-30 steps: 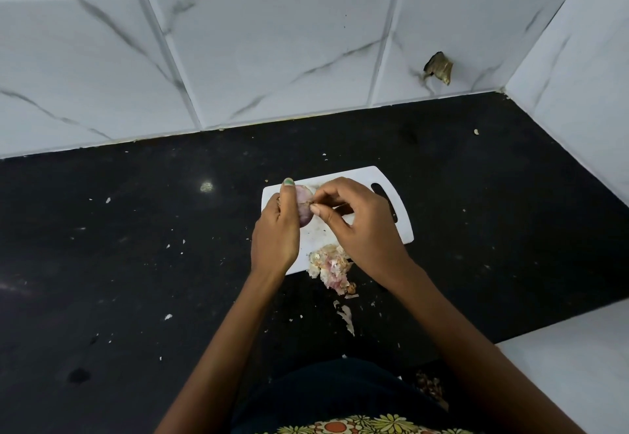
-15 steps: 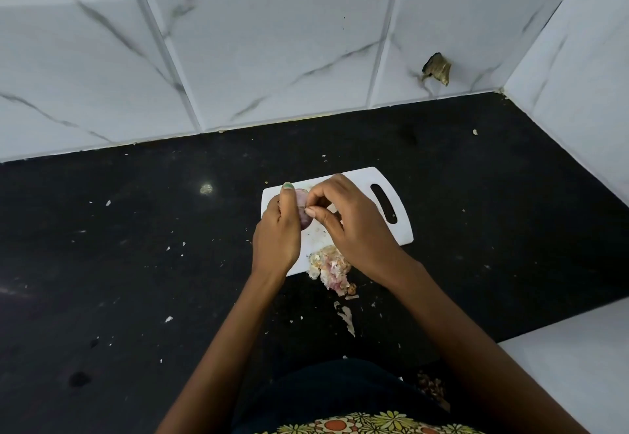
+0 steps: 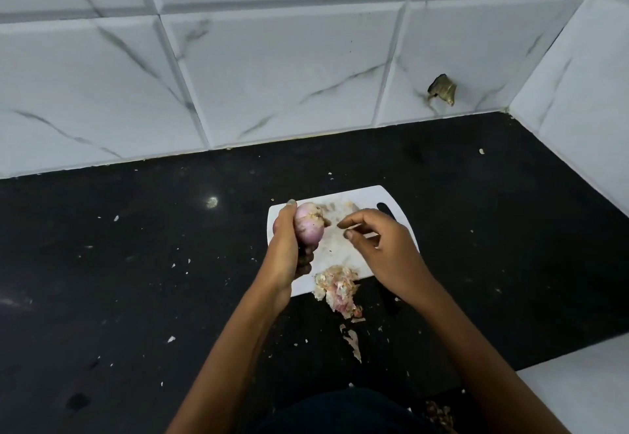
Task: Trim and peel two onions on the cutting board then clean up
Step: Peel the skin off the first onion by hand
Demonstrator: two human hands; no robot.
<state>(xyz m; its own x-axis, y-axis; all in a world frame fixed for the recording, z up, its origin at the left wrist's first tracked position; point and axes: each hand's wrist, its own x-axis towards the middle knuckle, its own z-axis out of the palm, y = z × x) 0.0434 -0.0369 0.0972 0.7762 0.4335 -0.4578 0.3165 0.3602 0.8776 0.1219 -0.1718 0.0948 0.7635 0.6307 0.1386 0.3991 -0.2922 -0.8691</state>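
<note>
Two hands (left hand (image 3: 284, 253) around onion (image 3: 308, 223))

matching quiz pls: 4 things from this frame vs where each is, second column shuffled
Things:
1. onion
2. peel pile
3. board
4. right hand

Places:
A. flat on the black counter, under both hands
B. gripped in the left hand, above the board
C. at the board's near edge, spilling onto the counter
D. just right of the onion, apart from it, fingers curled

Pairs: 1-B, 2-C, 3-A, 4-D
</note>
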